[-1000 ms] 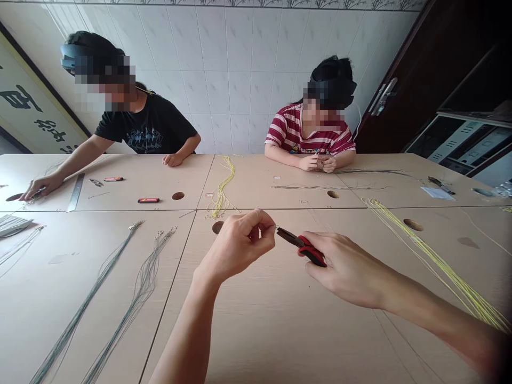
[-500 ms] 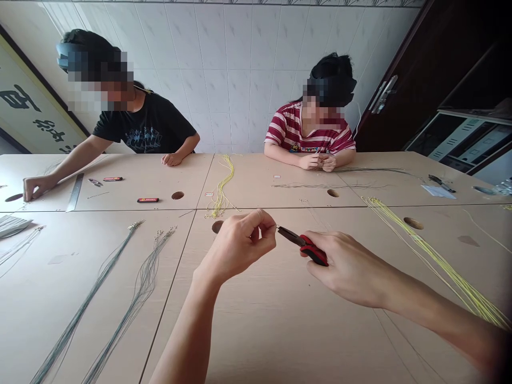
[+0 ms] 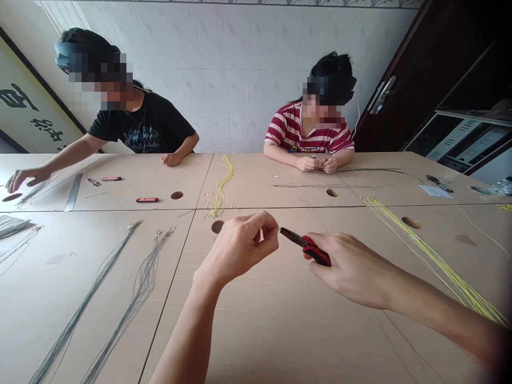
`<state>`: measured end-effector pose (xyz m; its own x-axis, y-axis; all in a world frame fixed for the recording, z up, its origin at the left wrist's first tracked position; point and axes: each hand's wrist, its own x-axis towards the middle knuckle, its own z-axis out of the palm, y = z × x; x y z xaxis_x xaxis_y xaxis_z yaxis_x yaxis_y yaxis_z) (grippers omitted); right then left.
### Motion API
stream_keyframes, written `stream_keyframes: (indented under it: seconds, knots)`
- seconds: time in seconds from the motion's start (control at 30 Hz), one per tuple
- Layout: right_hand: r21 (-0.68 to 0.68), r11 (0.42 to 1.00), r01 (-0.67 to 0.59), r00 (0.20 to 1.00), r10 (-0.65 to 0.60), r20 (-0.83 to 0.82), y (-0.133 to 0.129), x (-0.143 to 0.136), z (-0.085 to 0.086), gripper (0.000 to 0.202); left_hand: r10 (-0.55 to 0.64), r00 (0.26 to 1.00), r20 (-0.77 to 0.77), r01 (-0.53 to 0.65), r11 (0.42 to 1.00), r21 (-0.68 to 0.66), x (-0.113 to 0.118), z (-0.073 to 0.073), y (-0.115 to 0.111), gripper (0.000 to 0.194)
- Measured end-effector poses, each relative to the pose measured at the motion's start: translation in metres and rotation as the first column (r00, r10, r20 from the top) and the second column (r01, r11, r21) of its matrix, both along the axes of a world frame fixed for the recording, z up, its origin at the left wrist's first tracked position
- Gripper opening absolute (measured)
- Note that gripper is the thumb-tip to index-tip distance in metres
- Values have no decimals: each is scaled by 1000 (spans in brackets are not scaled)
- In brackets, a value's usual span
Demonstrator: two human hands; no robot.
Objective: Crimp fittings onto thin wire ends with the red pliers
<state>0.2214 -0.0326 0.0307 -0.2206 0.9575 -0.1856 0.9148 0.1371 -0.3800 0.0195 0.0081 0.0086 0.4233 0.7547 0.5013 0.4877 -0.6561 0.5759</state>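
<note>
My right hand [image 3: 348,266] is closed around the red and black handles of a pair of pliers [image 3: 306,245], whose dark jaws point left. The jaw tips meet a tiny piece at the fingertips of my left hand [image 3: 244,245]. Those fingers are pinched together, and what they hold is too small to make out. Both hands are raised over the middle of the table. To the right lies a bundle of yellow cords [image 3: 432,256], partly behind my right forearm. Two bundles of grey-green cords, a nearer-left one [image 3: 96,288] and another [image 3: 138,296], lie to the left.
Across the table [image 3: 256,341] sit a person in a black shirt [image 3: 148,125] and a person in a striped shirt [image 3: 310,128]. Between them lies a yellow cord bundle [image 3: 224,184]. A metal ruler [image 3: 74,192], lighters [image 3: 147,200] and round table holes [image 3: 177,196] are on the left.
My hands and the pliers have shifted very slightly right, keeping their grip. At the far left, the black-shirted person's hand has lifted and opened, moving left away from the cords.
</note>
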Motion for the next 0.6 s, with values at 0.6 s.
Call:
stream_keyframes:
  seconds: [0.6]
  knots:
    - [-42, 999, 15, 1000, -15, -3, -1, 1, 3, 14, -34, 999, 10, 34, 999, 23, 1, 0, 0, 14]
